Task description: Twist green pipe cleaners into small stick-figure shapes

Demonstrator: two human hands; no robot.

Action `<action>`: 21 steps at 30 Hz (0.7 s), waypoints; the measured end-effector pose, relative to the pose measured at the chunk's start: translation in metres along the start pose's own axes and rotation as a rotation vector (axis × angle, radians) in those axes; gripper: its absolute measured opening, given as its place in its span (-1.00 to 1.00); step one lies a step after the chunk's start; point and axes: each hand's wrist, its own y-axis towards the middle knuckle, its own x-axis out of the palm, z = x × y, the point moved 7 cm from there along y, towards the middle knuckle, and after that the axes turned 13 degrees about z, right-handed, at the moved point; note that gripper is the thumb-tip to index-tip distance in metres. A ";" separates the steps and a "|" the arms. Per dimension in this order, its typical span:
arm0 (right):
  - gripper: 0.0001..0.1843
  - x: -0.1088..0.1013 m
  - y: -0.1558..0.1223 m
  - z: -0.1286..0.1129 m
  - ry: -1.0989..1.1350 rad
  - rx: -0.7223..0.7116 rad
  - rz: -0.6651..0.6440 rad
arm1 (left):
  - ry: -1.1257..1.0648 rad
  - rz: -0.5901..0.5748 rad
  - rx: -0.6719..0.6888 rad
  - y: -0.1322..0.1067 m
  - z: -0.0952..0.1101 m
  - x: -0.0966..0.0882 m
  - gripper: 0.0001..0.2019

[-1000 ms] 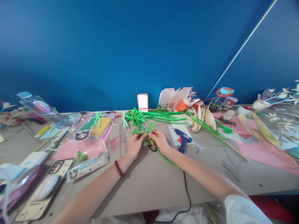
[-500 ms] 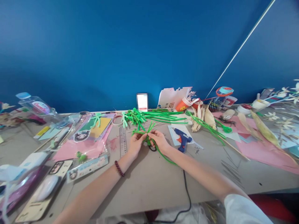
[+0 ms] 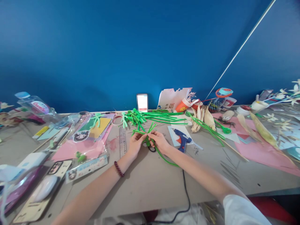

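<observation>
Both hands meet over the middle of the table, pinching a bundle of green pipe cleaners (image 3: 152, 127). My left hand (image 3: 136, 143) is closed on its left side, where a braided-looking piece sticks out. My right hand (image 3: 160, 142) is closed on the right side, and a long green stem curves from under it to the right. Short ends fan upward between the fingertips. Just below the hands, a black loop (image 3: 152, 149), perhaps scissor handles, lies on the table. Behind them rests a pile of green pipe cleaners (image 3: 137, 118). The exact finger contact is partly hidden.
A blue hot glue gun (image 3: 183, 139) lies on white paper to the right; a black cord (image 3: 187, 190) runs off the front edge. A clear ruler (image 3: 122, 142) is at the left. Further out are a phone (image 3: 39, 193), plastic bottle (image 3: 35, 104), orange cups (image 3: 182, 105) and dried husks (image 3: 208, 118).
The hands stay nearly in place, still pinching the green bundle, with only slight finger movement. The whole view has shifted a little.
</observation>
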 end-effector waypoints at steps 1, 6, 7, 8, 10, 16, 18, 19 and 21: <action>-0.64 0.000 0.000 0.000 -0.002 0.001 0.000 | 0.003 -0.001 0.001 0.000 0.000 0.000 -0.71; -0.64 -0.001 0.000 -0.001 -0.013 0.023 0.006 | 0.008 0.007 0.010 -0.001 0.001 0.000 -0.72; -0.64 0.000 0.000 -0.001 -0.015 0.026 0.004 | 0.011 0.007 0.008 0.000 0.001 0.000 -0.72; -0.64 0.000 0.000 -0.001 -0.017 0.027 0.001 | 0.017 0.007 0.008 0.000 0.001 -0.001 -0.72; -0.65 0.000 0.000 -0.001 -0.022 0.026 -0.002 | 0.037 0.007 0.019 0.000 0.000 -0.002 -0.73; -0.65 0.000 0.001 0.000 -0.044 0.023 -0.006 | 0.088 -0.011 0.054 0.001 -0.001 -0.003 -0.77; -0.65 0.000 0.000 0.000 -0.051 0.020 -0.005 | 0.100 -0.014 0.061 0.001 -0.001 -0.003 -0.77; -0.65 0.000 0.000 0.000 -0.056 0.018 -0.003 | 0.108 -0.015 0.064 0.001 0.000 -0.002 -0.77; -0.65 0.000 0.000 -0.001 -0.068 0.013 0.002 | 0.118 -0.014 0.068 0.001 0.000 -0.002 -0.77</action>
